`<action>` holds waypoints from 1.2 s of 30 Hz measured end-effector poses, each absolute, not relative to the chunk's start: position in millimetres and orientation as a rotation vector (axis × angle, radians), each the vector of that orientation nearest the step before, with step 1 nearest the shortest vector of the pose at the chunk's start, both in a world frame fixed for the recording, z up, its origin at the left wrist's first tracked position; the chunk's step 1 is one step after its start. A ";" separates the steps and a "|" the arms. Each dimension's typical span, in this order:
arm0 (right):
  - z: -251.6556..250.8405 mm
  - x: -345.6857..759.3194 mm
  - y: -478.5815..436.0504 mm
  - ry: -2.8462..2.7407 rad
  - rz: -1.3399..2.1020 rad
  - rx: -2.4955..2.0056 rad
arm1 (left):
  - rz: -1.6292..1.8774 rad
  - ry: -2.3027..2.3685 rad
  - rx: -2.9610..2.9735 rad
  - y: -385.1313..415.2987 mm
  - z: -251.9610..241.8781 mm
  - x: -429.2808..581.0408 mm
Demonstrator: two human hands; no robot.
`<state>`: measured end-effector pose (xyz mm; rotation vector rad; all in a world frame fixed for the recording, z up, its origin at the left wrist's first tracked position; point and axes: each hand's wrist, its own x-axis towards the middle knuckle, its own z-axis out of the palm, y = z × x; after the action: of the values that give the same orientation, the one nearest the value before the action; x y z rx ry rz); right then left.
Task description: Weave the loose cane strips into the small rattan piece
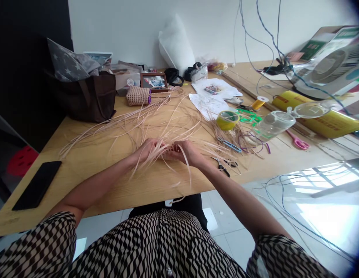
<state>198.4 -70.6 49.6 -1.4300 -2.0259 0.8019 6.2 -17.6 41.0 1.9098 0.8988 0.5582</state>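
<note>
A loose spread of long pale rattan strips (pixel 144 121) fans across the wooden table (pixel 89 181). My left hand (pixel 149 150) and my right hand (pixel 187 151) meet over the near middle of the table, both closed on a bundle of these strips where they cross. Strip ends hang down over the table's front edge below my hands. A small woven piece (pixel 138 95) lies at the back, beside a framed picture (pixel 153 81).
Pliers (pixel 222 166) and blue-handled cutters (pixel 230 145) lie just right of my hands. A yellow tape roll (pixel 227 119), clear bottle (pixel 273 123), pink scissors (pixel 297 141) and papers (pixel 210 102) sit further right. A dark bag (pixel 87 98) stands back left, a black phone (pixel 37 184) near left.
</note>
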 end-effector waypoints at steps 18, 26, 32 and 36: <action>34.7 186.6 -75.5 -1.805 0.768 -1.514 | 0.513 1.041 1.949 -21.9 39.3 6.7; 36.3 186.5 -77.6 -1.783 0.765 -1.539 | 0.559 1.009 1.987 -19.7 35.0 7.5; 32.0 186.9 -77.4 -1.752 0.786 -1.510 | 0.548 0.959 1.948 -25.9 40.2 6.7; 30.2 186.0 -78.1 -1.752 0.780 -1.496 | 0.561 0.983 1.915 -29.4 43.4 7.7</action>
<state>186.0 -78.1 30.2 -1.4964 -1.7524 0.7804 7.7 -29.4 43.4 1.9151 0.9831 0.5609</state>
